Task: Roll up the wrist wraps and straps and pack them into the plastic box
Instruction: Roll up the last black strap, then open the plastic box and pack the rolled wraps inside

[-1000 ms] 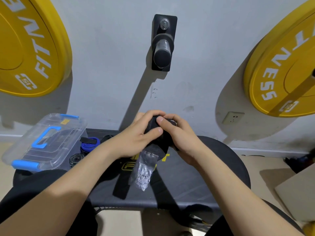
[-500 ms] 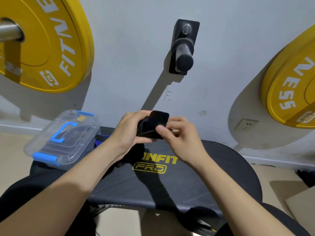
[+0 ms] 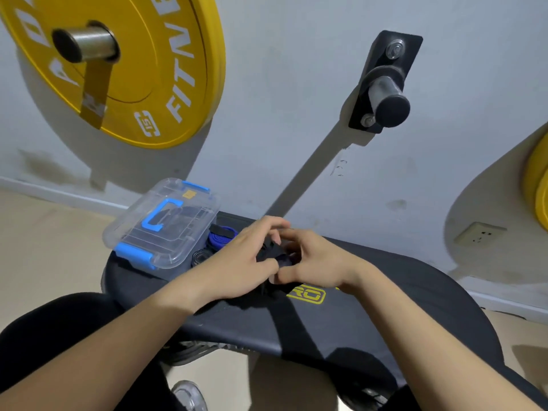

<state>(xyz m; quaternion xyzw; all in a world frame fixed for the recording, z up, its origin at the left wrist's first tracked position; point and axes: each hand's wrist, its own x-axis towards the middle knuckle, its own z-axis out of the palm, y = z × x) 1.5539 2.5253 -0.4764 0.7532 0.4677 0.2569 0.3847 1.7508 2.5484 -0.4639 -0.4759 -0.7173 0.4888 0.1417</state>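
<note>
A black wrist wrap (image 3: 274, 258), soft dark fabric bunched into a tight roll, is held low over the black bench pad (image 3: 400, 310). My left hand (image 3: 243, 262) and right hand (image 3: 317, 262) are together, with fingers curled round it from both sides, probably to keep the roll from springing loose. To the left on the bench sits the clear plastic box (image 3: 166, 226), its lid on, with blue latches. A rolled blue strap (image 3: 222, 236) lies just beside it.

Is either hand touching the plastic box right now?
No: the left hand and right hand both grip the black wrap above the bench, to the right of the plastic box.
</note>
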